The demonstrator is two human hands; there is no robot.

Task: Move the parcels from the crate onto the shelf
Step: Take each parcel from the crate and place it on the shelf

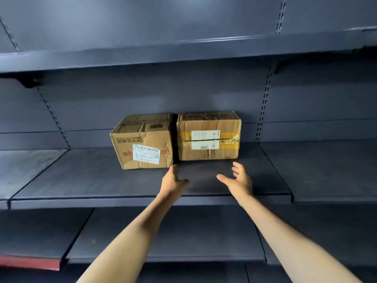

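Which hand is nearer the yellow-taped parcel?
Right hand, open just below the yellow-taped parcel's front. Left hand is lower left, by the gap between parcels.

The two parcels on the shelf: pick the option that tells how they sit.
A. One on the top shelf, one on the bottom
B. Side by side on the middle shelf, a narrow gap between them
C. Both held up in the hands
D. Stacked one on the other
B: the left parcel and the right parcel stand next to each other on the middle shelf, a thin dark gap between them, and both hands are open in front of them.
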